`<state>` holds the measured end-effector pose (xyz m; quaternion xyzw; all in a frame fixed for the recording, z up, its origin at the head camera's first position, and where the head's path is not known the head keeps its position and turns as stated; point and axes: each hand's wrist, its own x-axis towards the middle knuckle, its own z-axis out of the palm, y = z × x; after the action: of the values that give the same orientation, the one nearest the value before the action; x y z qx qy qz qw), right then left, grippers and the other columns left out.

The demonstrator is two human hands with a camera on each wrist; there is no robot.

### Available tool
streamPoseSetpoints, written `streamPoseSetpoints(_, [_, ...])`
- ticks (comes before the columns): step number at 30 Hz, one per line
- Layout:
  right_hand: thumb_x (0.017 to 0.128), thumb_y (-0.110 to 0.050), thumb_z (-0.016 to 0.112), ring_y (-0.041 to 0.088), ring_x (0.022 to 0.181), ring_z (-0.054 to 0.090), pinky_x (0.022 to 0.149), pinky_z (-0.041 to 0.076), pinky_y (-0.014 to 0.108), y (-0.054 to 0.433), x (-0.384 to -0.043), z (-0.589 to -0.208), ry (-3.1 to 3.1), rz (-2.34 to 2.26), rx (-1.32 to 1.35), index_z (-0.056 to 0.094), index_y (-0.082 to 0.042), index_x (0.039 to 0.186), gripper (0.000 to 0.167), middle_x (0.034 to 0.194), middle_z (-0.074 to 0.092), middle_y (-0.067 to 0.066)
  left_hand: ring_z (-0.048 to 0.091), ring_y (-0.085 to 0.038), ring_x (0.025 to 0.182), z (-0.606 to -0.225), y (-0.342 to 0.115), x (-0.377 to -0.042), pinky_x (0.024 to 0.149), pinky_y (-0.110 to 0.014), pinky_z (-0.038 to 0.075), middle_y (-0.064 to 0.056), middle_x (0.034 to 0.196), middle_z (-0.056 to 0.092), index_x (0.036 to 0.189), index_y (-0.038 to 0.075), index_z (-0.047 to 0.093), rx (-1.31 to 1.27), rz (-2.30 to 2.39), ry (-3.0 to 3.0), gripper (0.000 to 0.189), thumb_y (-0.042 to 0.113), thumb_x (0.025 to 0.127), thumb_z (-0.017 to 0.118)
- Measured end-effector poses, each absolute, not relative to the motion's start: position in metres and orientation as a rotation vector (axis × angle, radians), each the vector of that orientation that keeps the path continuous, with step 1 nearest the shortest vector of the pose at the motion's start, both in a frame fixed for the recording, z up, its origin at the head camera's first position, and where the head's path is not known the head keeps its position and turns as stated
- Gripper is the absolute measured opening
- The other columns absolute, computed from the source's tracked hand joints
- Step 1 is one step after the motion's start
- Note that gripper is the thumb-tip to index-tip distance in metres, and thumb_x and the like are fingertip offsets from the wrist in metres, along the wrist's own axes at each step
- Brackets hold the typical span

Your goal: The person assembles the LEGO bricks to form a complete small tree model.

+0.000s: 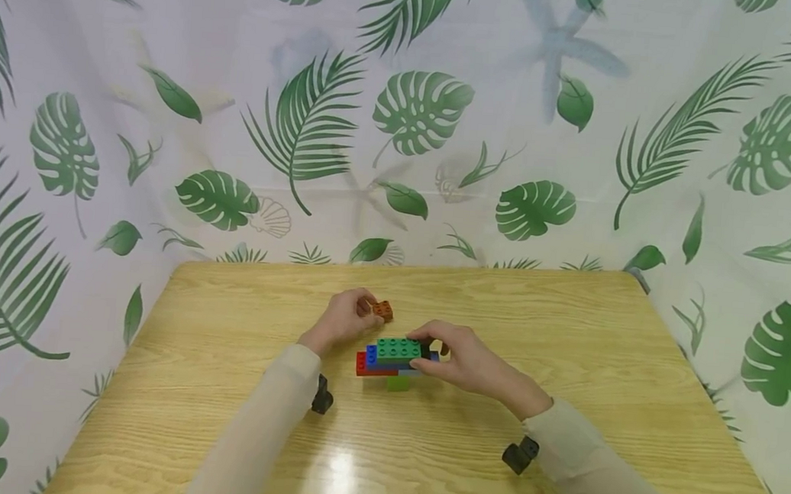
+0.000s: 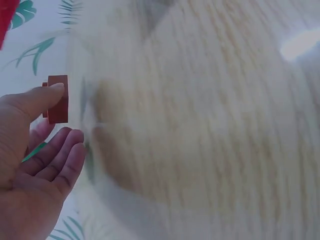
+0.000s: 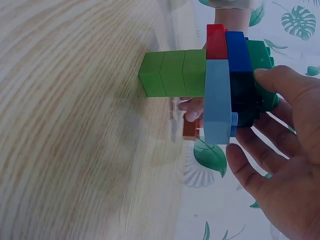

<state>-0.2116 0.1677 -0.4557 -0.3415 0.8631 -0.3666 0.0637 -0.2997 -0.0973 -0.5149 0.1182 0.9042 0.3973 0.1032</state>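
My left hand (image 1: 347, 319) pinches a small orange-brown brick (image 1: 383, 310) between thumb and forefinger, studs visible in the head view. In the left wrist view, that brick (image 2: 59, 99) is seen side-on and the other fingers are loosely bent. Nearer to me stands a structure of toy building bricks. A column of lime green bricks (image 3: 172, 73) carries a red brick (image 3: 216, 42) and a light blue brick (image 3: 217, 102). Above these lie a blue brick (image 3: 237, 52) and a black brick (image 3: 243, 95), topped by a green brick (image 1: 397, 350). My right hand (image 1: 466, 359) grips the structure's upper right end.
The wooden table (image 1: 231, 434) is bordered at the back and sides by a leaf-patterned white cloth (image 1: 459, 129). Black wrist cameras (image 1: 521, 455) are strapped at both sleeves.
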Motion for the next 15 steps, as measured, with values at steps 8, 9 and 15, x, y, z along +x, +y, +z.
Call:
streamPoseSetpoints(8, [0.099, -0.021, 0.075, 0.017, 0.104, 0.065, 0.084, 0.056, 0.046, 0.168, -0.212, -0.455, 2.595, -1.115, -1.035, 0.068, -0.010, 0.132, 0.036, 0.122, 0.073, 0.004, 0.069, -0.026, 0.101, -0.494, -0.104, -0.294, 0.093, -0.042, 0.058, -0.014, 0.112, 0.072, 0.122, 0.001, 0.067, 0.436, 1.329, 2.655, 0.038, 0.024, 0.094, 0.080])
streamPoseSetpoints(9, [0.099, -0.021, 0.075, 0.017, 0.104, 0.065, 0.084, 0.056, 0.046, 0.168, -0.212, -0.455, 2.596, -1.114, -1.036, 0.068, -0.011, 0.132, 0.036, 0.122, 0.073, 0.005, 0.070, -0.026, 0.101, -0.491, -0.105, -0.293, 0.093, -0.042, 0.058, -0.014, 0.112, 0.073, 0.122, 0.002, 0.067, 0.451, 1.346, 2.650, 0.038, 0.023, 0.093, 0.080])
streamPoseSetpoints(15, [0.099, -0.021, 0.075, 0.017, 0.104, 0.064, 0.084, 0.056, 0.046, 0.167, -0.212, -0.456, 2.598, -1.110, -1.026, 0.068, -0.011, 0.133, 0.036, 0.123, 0.073, 0.005, 0.070, -0.025, 0.101, -0.478, -0.110, -0.286, 0.093, -0.042, 0.059, -0.012, 0.112, 0.073, 0.120, 0.004, 0.067, 0.498, 1.417, 2.627, 0.036, 0.024, 0.092, 0.081])
